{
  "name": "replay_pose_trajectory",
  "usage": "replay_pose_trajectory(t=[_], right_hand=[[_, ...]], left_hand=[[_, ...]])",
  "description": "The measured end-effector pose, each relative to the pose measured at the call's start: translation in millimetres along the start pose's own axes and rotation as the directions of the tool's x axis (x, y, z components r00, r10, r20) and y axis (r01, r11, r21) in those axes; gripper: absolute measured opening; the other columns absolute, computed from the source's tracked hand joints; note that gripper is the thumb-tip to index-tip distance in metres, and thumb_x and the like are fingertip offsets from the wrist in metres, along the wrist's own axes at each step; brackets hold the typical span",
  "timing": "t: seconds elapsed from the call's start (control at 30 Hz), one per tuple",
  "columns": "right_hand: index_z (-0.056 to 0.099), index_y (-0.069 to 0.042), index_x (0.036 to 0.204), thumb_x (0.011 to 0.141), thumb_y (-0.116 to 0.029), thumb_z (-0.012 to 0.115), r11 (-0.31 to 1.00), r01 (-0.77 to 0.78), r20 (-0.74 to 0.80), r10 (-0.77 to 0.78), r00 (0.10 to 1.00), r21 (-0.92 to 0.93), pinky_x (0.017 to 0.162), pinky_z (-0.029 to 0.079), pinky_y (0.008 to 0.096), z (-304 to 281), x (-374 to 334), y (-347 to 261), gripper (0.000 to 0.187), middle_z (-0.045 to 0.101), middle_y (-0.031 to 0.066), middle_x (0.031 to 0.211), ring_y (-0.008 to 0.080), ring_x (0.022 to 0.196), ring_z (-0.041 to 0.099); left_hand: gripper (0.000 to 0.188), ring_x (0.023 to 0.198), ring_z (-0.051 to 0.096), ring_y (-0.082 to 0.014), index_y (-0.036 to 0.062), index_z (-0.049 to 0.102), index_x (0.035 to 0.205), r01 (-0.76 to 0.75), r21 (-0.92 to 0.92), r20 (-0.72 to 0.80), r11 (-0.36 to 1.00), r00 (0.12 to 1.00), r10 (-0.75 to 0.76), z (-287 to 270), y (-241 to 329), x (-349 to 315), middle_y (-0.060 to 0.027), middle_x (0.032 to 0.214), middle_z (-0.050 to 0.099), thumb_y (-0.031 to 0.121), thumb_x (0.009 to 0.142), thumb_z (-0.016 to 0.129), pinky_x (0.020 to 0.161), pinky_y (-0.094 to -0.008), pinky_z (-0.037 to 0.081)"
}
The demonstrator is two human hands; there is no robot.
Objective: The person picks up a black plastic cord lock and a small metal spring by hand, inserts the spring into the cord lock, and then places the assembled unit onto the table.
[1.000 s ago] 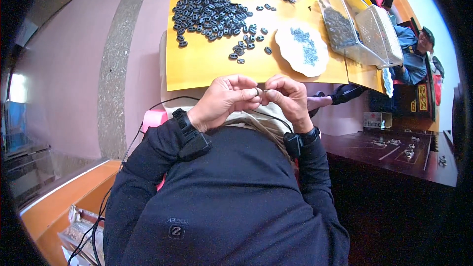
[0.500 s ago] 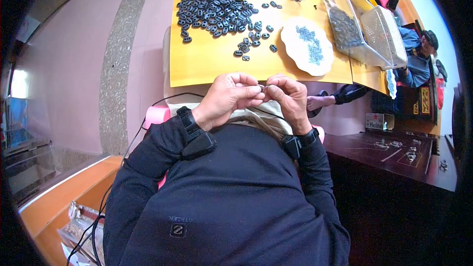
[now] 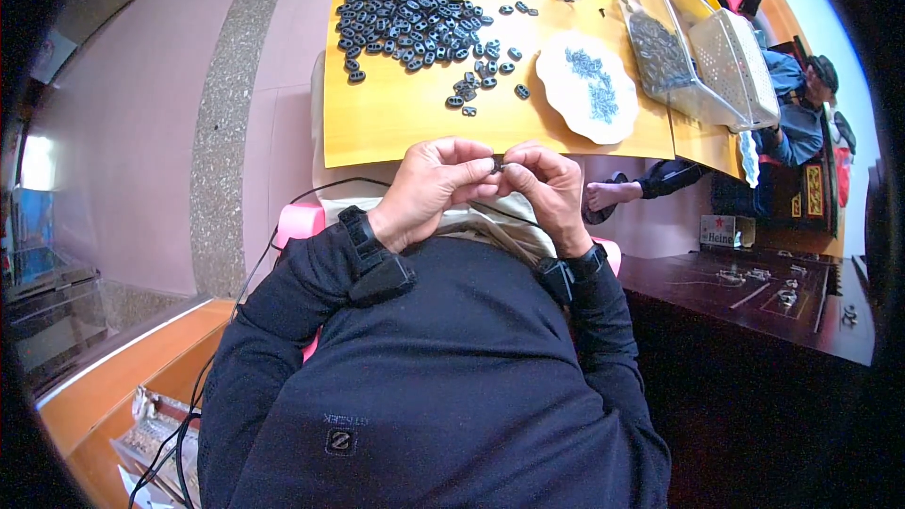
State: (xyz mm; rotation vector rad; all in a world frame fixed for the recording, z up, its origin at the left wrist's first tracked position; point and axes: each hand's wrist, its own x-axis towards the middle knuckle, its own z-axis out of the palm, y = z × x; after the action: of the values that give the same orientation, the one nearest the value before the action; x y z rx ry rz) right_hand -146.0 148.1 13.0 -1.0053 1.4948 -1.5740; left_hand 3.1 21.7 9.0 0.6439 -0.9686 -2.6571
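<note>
Both hands meet at the frame's center: the left hand [image 3: 436, 187] and right hand [image 3: 549, 187] pinch one small black piece [image 3: 497, 165] between their fingertips. Above them a yellow counter [image 3: 396, 123] carries a heap of black pieces [image 3: 410, 14], a white plate [image 3: 586, 87] and clear bins [image 3: 702, 52]. Pink floor [image 3: 141, 113] fills the upper left.
</note>
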Motion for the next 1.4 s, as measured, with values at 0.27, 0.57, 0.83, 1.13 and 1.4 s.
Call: replay_pose_trajectory(t=[0.27, 0.57, 0.83, 1.13, 1.4], right_hand=[[0.064, 0.004, 0.095, 0.091, -0.005, 0.063, 1.0, -0.016, -0.014, 0.016, 1.0, 0.006, 0.065, 0.053, 0.0223, -0.1, 0.4, 0.8, 0.01, 0.066, 0.0054, 0.082, 0.0099, 0.072, 0.063], [0.065, 0.003, 0.094, 0.09, -0.004, 0.065, 0.999, -0.036, -0.016, 0.036, 0.999, 0.021, 0.065, 0.054, 0.0221, 3.4, 1.2, 0.8, 0.008, 0.065, 0.0041, 0.083, 0.0093, 0.073, 0.063], [0.064, 0.004, 0.096, 0.092, -0.005, 0.063, 0.998, -0.055, -0.001, 0.055, 0.999, -0.035, 0.065, 0.052, 0.0208, 2.5, 1.1, 1.7, 0.01, 0.065, 0.0042, 0.084, 0.0088, 0.072, 0.061], [0.063, 0.004, 0.096, 0.092, -0.006, 0.062, 0.993, -0.078, -0.013, 0.077, 0.997, -0.089, 0.064, 0.051, 0.0199, 2.6, 1.2, 1.5, 0.011, 0.063, 0.0021, 0.081, 0.0074, 0.07, 0.059], [0.064, 0.002, 0.093, 0.091, -0.005, 0.063, 0.994, -0.063, -0.022, 0.061, 0.998, -0.084, 0.063, 0.052, 0.0208, 1.9, 1.7, 4.5, 0.008, 0.065, 0.0023, 0.078, 0.0068, 0.07, 0.062]], left_hand=[[0.019, 0.085, 0.068, -0.017, -0.0027, 0.062, 0.106, 0.012, -0.003, 0.025, 1.0, 1.0, -0.012, 2.5, 2.2, -0.9, -0.011, 0.096, 0.068, 0.005, 0.089, 0.064, 0.078, -0.0275, 0.057], [0.02, 0.084, 0.068, -0.0172, -0.0032, 0.062, 0.107, 0.024, -0.03, 0.035, 0.999, 0.999, -0.023, 1.9, 1.3, -0.6, -0.0108, 0.096, 0.067, 0.004, 0.089, 0.064, 0.078, -0.0277, 0.058], [0.017, 0.082, 0.068, -0.0166, -0.0032, 0.061, 0.104, 0.055, -0.031, -0.005, 0.998, 0.998, -0.056, 1.6, 0.9, 0.1, -0.0105, 0.095, 0.066, 0.003, 0.089, 0.063, 0.074, -0.0263, 0.059], [0.016, 0.082, 0.068, -0.0166, -0.0034, 0.06, 0.104, 0.073, -0.066, -0.02, 0.995, 0.997, -0.075, 2.6, 2.6, -0.5, -0.0108, 0.094, 0.066, 0.004, 0.089, 0.063, 0.075, -0.0259, 0.058], [0.017, 0.082, 0.068, -0.0161, -0.0026, 0.06, 0.104, 0.079, -0.05, -0.012, 0.996, 0.997, -0.08, 1.1, 1.1, -0.4, -0.0103, 0.094, 0.067, 0.005, 0.089, 0.064, 0.074, -0.0255, 0.058]])
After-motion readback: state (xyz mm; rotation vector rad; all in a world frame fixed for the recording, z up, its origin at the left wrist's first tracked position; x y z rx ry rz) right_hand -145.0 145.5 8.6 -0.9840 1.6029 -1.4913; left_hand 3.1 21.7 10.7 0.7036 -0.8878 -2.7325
